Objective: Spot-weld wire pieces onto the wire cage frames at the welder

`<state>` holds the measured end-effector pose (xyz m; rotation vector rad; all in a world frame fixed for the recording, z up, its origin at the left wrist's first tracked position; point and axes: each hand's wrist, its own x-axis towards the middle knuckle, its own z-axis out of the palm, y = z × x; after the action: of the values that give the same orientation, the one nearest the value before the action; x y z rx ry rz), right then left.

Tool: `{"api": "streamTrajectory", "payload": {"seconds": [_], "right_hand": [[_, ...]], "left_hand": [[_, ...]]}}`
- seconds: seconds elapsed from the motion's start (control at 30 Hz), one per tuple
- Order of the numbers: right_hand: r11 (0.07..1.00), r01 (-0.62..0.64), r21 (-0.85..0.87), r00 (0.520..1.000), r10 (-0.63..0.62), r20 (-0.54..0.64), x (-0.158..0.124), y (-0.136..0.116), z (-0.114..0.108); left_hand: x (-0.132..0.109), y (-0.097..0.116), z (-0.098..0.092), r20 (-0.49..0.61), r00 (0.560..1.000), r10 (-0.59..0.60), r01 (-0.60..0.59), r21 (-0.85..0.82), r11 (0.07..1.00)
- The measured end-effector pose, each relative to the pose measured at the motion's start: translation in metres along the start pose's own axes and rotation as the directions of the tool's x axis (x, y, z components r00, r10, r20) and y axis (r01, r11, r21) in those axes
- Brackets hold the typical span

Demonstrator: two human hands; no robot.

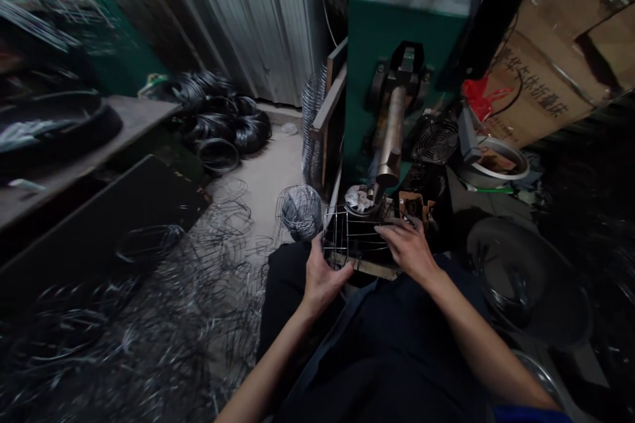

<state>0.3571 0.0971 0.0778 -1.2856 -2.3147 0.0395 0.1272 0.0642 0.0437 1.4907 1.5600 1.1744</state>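
A small wire basket frame point(353, 235) rests under the metal electrode arm point(391, 139) of a green welding machine point(397, 46). My left hand point(323, 275) grips the frame's near left side, fingers curled round the wires. My right hand point(407, 246) lies on the frame's right side, fingers stretched over the top wires and pressing on them. Both forearms reach forward over my dark trousers.
A finished round wire basket point(300, 211) lies on the floor left of the machine. Loose wire rings point(163, 291) cover the floor at left, black wire coils point(223, 122) further back. Cardboard boxes point(550, 59), a small fan point(436, 140) and a dark bowl point(526, 277) crowd the right.
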Motion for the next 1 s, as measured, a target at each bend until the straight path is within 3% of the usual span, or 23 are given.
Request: {"api": "streamTrajectory", "payload": {"seconds": [0.37, 0.67, 0.83, 1.0], "right_hand": [[0.999, 0.024, 0.039, 0.994, -0.020, -0.106, 0.032, 0.009, -0.004], [1.000, 0.014, 0.023, 0.995, -0.012, -0.101, 0.041, 0.013, -0.005], [0.999, -0.041, 0.012, 0.996, 0.042, -0.082, 0.041, 0.012, 0.000], [0.994, -0.110, -0.001, 0.975, 0.108, -0.192, 0.042, 0.013, -0.001]], "left_hand": [[0.025, -0.009, 0.007, -0.046, 0.999, 0.011, -0.012, -0.004, 1.000], [0.040, -0.017, 0.009, -0.041, 0.997, 0.066, -0.067, -0.036, 0.997], [0.041, -0.010, 0.009, -0.042, 0.998, 0.041, -0.041, 0.003, 0.999], [0.044, -0.001, 0.004, -0.039, 0.999, 0.035, -0.035, 0.002, 0.999]]}}
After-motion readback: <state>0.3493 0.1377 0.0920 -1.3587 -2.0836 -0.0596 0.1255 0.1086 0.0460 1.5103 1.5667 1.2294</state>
